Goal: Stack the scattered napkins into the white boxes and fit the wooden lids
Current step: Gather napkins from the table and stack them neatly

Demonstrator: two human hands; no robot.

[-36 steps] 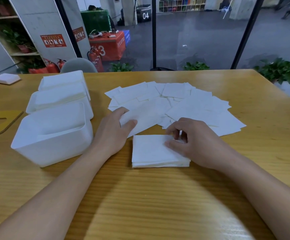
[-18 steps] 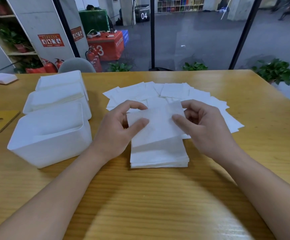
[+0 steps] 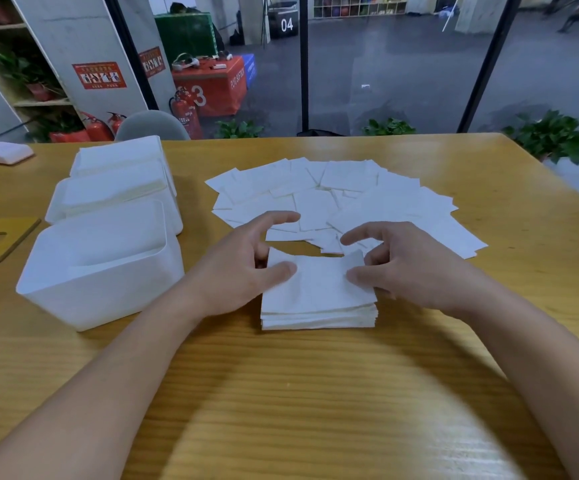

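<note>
Top napkin (image 3: 317, 282) lies on the napkin stack (image 3: 319, 315) at table (image 3: 281, 393) centre, pinched by left hand (image 3: 238, 271) and right hand (image 3: 407, 268). Scattered napkins (image 3: 350, 199) behind; white boxes (image 3: 104, 261) left.

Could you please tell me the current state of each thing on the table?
top napkin: pinched by both hands, on the stack
napkin stack: squared, on the table
scattered napkins: spread flat
nearest white box: open, unlidded
left hand: pinching the napkin
right hand: pinching the napkin
</note>
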